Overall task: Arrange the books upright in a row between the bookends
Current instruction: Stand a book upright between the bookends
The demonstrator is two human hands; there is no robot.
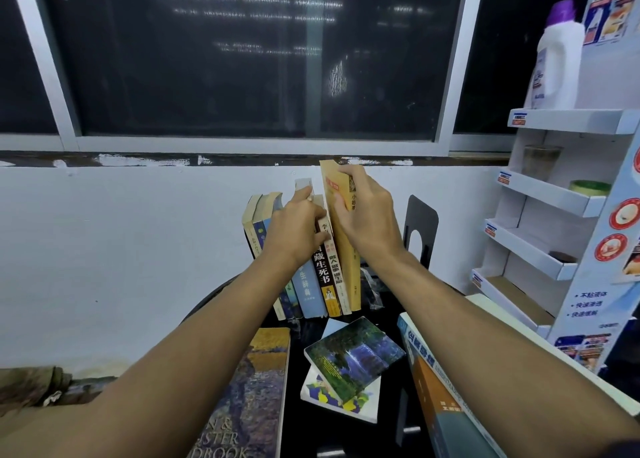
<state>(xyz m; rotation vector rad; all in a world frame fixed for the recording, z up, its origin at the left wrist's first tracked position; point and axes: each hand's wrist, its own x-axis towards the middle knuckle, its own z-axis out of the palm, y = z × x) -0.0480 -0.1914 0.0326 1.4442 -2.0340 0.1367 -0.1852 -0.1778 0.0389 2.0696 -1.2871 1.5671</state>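
At the front left edge of the black round table (296,360) a large paperback with a painted landscape cover (256,381) lies flat, not yet shelved. Behind it, toward the back edge, the row of upright paperbacks (311,284) stands with its tops tilted leftward; no left bookend is visible (it may be hidden behind the books). The left hand (294,229) holds the upper part of this row, fingers curled over the spines. Touching the row's right end stands a tall tan-yellow paperback (348,270), its top gripped by the right hand (367,218). The black sheet-metal bookend (420,225) stands well apart from that book, with crinkled clear wrapping (372,293) on the table between them. Judged risk: if either hand lets go before the bookend is closed up, the tan-yellow book could fall into the gap and the leaning row could slide. The wrapping may block the bookend's travel. A thick blue-and-orange book (433,381) overhangs the front right edge and could be knocked by the right forearm.
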